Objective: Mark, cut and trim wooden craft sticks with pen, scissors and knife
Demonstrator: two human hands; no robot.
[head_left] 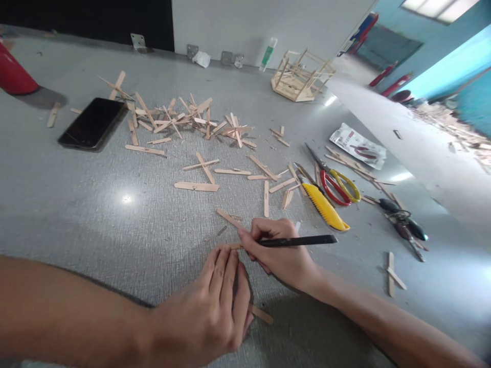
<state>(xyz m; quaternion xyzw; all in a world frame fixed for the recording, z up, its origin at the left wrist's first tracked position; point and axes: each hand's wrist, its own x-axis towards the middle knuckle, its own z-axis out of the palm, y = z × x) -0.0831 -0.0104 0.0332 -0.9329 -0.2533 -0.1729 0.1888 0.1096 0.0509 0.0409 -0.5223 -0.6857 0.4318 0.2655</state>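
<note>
A thin wooden stick (237, 246) is held down on the grey counter (126, 230) at the fingertips of the left hand (218, 306), and its visible part lies between the two hands. The left grip is laid palm down with the fingers side by side; whether anything is pinched beneath it cannot be told. Another strip of wood (263, 313) is seen sticking out from under that hand, on the thumb side. By the right hand (282, 250) a slim black tool (303, 240) is held in a narrow, pen-like grip, its rear end pointed to the right; its working tip is hidden by the fingers. Just beyond the right hand, a loose stick (227, 216) is seen lying at a slant.

Farther back, a scattered heap of sticks (207, 122) is spread across the counter, with a phone (93, 123) placed at its left. To the right, a yellow cutter (324, 207) is set beside scissors (325, 167) with red and yellow handles. Near them a printed packet (358, 145) is seen, and an open wooden frame (293, 92) is stood near the wall.
</note>
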